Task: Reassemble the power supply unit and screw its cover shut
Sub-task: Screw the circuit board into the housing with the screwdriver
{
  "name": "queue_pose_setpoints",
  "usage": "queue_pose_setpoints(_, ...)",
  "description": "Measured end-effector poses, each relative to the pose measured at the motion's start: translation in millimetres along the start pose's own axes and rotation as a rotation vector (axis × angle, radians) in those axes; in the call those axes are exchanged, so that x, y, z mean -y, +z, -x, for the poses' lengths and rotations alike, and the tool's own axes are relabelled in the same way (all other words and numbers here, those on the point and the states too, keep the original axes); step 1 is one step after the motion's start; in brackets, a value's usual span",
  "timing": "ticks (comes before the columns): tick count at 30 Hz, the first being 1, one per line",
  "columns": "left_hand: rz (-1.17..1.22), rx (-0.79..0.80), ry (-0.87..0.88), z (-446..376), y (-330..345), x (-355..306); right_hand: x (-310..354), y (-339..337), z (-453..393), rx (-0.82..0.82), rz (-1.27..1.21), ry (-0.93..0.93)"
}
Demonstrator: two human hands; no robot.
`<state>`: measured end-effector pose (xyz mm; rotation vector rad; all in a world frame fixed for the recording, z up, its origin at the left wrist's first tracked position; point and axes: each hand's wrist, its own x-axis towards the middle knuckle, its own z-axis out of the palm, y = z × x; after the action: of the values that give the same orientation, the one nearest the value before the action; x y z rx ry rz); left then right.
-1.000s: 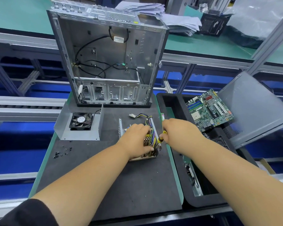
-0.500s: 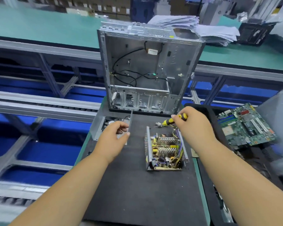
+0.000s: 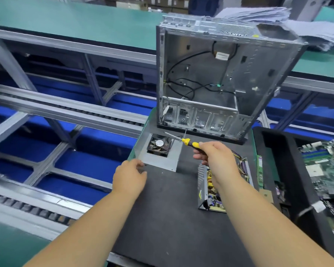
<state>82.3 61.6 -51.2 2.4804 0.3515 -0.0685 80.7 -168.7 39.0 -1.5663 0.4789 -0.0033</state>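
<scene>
Since a second ago the left hand (image 3: 130,177) has left the open power supply unit (image 3: 210,189), at four o'clock on the surface (image 3: 162,218), reaching toward the fan cover (image 3: 160,157) at eleven, fingers seemingly loose, while the right hand (image 3: 214,153) grips the screwdriver (image 3: 189,143).

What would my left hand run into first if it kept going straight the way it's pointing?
Most likely the near edge of the grey metal cover with the fan; the left hand is already at its corner, though depth is hard to judge.
</scene>
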Motion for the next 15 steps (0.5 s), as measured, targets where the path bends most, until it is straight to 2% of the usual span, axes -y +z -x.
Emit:
queue_pose_setpoints(10, -0.43, -0.044, 0.067, -14, 24, -11, -10, 10, -10, 0.014, 0.014, 0.004)
queue_pose_setpoints(15, -0.473, -0.057, 0.103, -20, 24, -9, -11, 6, -12, 0.02, 0.024, -0.005)
